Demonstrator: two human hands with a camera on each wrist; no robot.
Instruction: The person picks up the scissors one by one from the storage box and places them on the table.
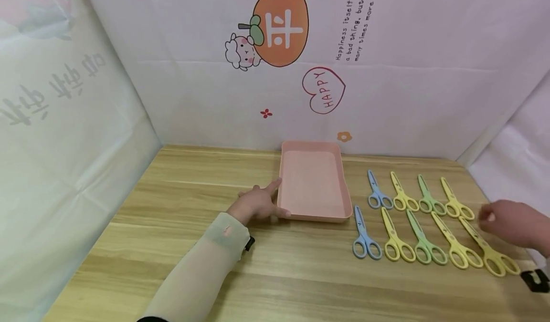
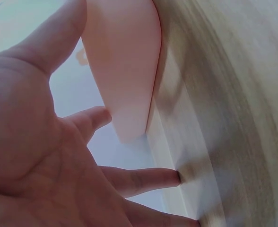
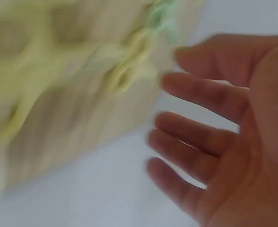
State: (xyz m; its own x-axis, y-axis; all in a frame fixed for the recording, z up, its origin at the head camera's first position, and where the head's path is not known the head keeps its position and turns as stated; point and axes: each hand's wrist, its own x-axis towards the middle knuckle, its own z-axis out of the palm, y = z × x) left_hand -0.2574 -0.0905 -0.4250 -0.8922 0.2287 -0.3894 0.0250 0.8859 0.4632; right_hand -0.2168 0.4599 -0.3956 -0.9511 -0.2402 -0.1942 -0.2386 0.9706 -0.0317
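Observation:
A shallow pink tray (image 1: 315,183) lies at the back middle of the table. My left hand (image 1: 256,202) touches its near left corner, thumb at the front and a finger along the side; the left wrist view shows the fingers spread, two of them reaching the wood. To the tray's right lie two rows of plastic scissors, among them a blue pair (image 1: 362,233), a green pair (image 1: 423,241) and a yellow pair (image 1: 494,255) at the front right. Near that yellow pair, my right hand (image 1: 511,222) is raised with relaxed fingers and holds nothing. Its wrist view is blurred.
The wooden table (image 1: 172,264) meets a white printed cloth (image 1: 206,107) at the back, with more cloth at both sides. In the back row of scissors lie a blue pair (image 1: 378,193), a green pair (image 1: 427,198) and yellow ones.

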